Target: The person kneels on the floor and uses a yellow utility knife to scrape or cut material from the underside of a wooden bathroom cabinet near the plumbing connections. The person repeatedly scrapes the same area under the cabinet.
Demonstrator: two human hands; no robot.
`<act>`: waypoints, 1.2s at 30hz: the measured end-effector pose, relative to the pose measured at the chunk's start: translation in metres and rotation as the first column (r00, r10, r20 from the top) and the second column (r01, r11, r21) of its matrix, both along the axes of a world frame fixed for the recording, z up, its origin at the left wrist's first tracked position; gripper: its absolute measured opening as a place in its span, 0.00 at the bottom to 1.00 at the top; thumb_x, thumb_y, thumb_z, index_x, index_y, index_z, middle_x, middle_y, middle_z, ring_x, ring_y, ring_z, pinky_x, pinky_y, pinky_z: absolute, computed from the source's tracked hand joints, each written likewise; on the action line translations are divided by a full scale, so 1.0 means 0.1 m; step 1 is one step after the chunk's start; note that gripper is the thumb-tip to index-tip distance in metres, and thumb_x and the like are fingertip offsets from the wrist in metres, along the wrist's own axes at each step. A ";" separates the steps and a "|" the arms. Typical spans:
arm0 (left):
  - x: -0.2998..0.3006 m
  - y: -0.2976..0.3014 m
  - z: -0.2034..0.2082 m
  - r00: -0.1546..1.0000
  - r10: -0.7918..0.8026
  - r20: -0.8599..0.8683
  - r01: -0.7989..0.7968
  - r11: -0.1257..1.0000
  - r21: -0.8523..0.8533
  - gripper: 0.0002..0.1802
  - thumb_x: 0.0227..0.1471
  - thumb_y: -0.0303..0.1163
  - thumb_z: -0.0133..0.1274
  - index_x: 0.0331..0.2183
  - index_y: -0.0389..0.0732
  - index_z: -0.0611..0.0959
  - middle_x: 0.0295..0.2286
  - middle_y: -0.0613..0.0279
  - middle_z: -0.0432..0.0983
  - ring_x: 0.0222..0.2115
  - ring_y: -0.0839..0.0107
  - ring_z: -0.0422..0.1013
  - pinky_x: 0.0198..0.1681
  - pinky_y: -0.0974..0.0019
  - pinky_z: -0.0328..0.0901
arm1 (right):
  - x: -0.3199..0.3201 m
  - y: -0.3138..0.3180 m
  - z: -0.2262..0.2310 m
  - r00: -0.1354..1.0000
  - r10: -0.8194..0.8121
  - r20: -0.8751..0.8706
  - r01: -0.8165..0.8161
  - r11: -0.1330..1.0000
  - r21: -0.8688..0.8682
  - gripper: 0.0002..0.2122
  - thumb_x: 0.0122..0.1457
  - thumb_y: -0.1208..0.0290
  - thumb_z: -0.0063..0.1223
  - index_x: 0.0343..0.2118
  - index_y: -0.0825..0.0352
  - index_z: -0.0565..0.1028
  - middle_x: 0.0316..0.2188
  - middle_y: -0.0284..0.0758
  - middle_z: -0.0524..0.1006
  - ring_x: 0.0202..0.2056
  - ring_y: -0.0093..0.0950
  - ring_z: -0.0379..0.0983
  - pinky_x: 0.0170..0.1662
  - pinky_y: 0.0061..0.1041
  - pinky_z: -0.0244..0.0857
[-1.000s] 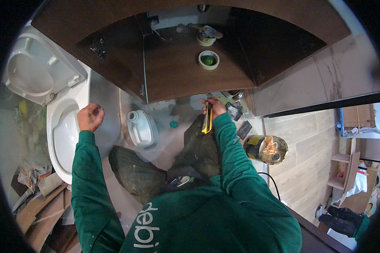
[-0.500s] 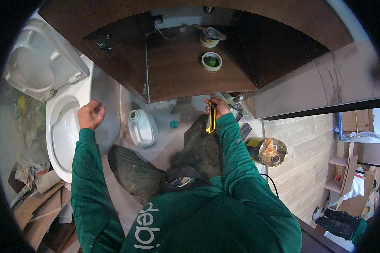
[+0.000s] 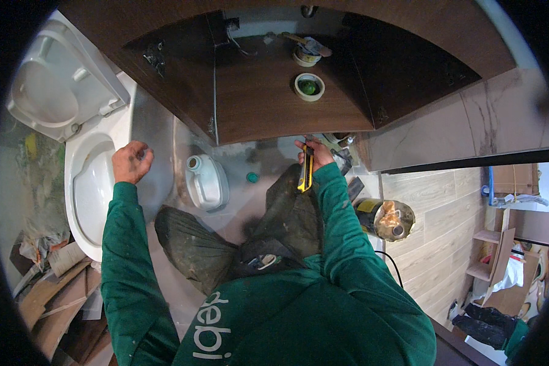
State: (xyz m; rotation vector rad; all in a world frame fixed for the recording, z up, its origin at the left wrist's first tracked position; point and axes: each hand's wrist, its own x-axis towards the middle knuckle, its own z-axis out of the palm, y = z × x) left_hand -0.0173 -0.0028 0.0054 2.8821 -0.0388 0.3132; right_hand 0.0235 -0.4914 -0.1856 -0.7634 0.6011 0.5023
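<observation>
The green sleeves are seen coming up from the lower edge, with the dark trousers of a kneeling person between them. The right arm is bent at the elbow and raised to the right hand [image 3: 314, 155], which is closed around a yellow utility knife [image 3: 304, 174]. The knife's long axis runs nearly straight up and down the picture; its lower end hangs below the hand toward the knee, and its upper end is hidden in the grip. The left arm is stretched out to the left hand [image 3: 131, 161], loosely curled and resting on the rim of the toilet [image 3: 82, 201], holding nothing. Between the hands a white jug [image 3: 206, 182] lies on the floor. Farther off, a roll of tape [image 3: 309, 86] sits in the open cabinet [image 3: 256, 104].
</observation>
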 end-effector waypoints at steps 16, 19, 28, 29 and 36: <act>0.00 0.00 -0.04 1.000 0.012 0.022 -0.011 1.000 -0.024 0.11 0.40 0.38 0.59 0.26 0.43 0.83 0.19 0.58 0.77 0.22 0.62 0.75 0.30 0.61 0.69 | 0.11 0.09 0.05 0.994 0.086 0.064 -0.083 0.996 -0.034 0.12 0.63 0.73 0.34 0.49 0.57 0.61 0.40 0.41 0.75 0.22 0.30 0.67 0.24 0.32 0.66; 0.02 0.04 -0.05 1.000 0.003 0.008 -0.003 1.000 0.007 0.10 0.40 0.38 0.59 0.26 0.42 0.83 0.19 0.59 0.77 0.22 0.62 0.75 0.30 0.61 0.69 | 0.04 0.04 0.06 0.995 0.092 0.026 -0.091 0.995 -0.043 0.12 0.63 0.74 0.33 0.48 0.57 0.61 0.40 0.42 0.75 0.21 0.31 0.67 0.23 0.32 0.66; 0.01 0.05 -0.05 1.000 0.007 -0.023 -0.008 1.000 -0.007 0.11 0.40 0.39 0.59 0.26 0.42 0.83 0.19 0.59 0.77 0.22 0.62 0.75 0.30 0.62 0.69 | 0.04 0.17 0.00 0.998 0.032 0.050 -0.032 0.999 -0.006 0.14 0.64 0.75 0.34 0.50 0.55 0.53 0.38 0.44 0.76 0.20 0.34 0.68 0.21 0.35 0.66; 0.01 0.04 -0.04 0.999 0.014 -0.037 -0.015 1.000 -0.008 0.12 0.40 0.39 0.59 0.26 0.42 0.83 0.19 0.59 0.77 0.22 0.62 0.75 0.30 0.62 0.69 | 0.05 0.18 0.00 0.998 0.051 0.048 -0.049 0.998 -0.044 0.17 0.64 0.74 0.34 0.53 0.53 0.51 0.38 0.42 0.77 0.21 0.33 0.68 0.22 0.34 0.66; 0.01 0.03 -0.04 1.000 0.009 -0.013 -0.009 1.000 0.004 0.12 0.39 0.39 0.59 0.27 0.43 0.84 0.19 0.58 0.77 0.22 0.61 0.75 0.31 0.62 0.69 | 0.14 0.25 -0.04 0.998 0.049 0.035 -0.049 0.999 -0.010 0.10 0.64 0.74 0.35 0.46 0.55 0.57 0.39 0.44 0.76 0.20 0.33 0.68 0.22 0.34 0.66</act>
